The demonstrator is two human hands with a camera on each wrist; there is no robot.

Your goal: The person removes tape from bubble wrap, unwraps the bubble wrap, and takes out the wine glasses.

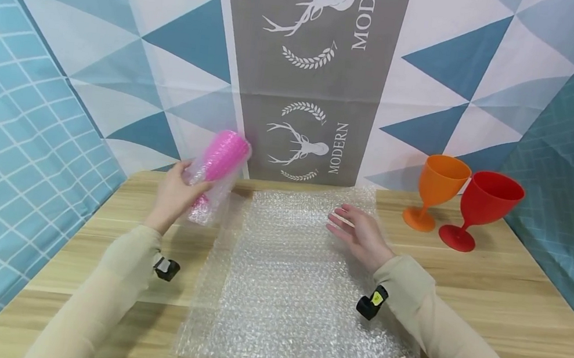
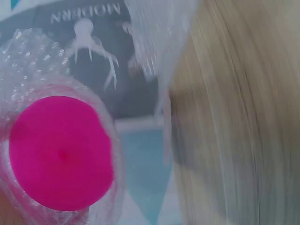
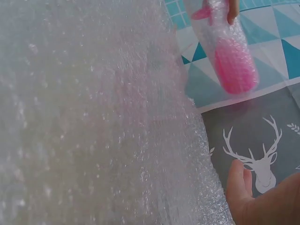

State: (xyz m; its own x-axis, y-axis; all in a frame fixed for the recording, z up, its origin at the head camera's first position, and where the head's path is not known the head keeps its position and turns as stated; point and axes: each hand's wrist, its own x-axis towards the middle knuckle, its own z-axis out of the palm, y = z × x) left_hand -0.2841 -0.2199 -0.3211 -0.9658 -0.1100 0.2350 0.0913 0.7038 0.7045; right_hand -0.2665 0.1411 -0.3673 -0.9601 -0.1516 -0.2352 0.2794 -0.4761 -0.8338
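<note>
My left hand (image 1: 176, 193) grips a pink goblet (image 1: 227, 152) rolled in bubble wrap, tilted above the table's left side. The left wrist view shows the goblet's round pink base (image 2: 61, 154) framed by the clear wrap. A flat sheet of bubble wrap (image 1: 297, 285) is spread over the middle of the table. Above its right part is my right hand (image 1: 362, 236), fingers apart and loosely bent, holding nothing. Whether that hand touches the sheet I cannot tell. In the right wrist view the sheet fills the left side, with the wrapped goblet (image 3: 234, 65) beyond it.
An orange goblet (image 1: 441, 180) and a red goblet (image 1: 489, 200) stand upright, close together, at the back right of the wooden table (image 1: 504, 312). A patterned cloth (image 1: 302, 87) hangs behind the table, and blue tiled cloth (image 1: 12, 144) borders its left side.
</note>
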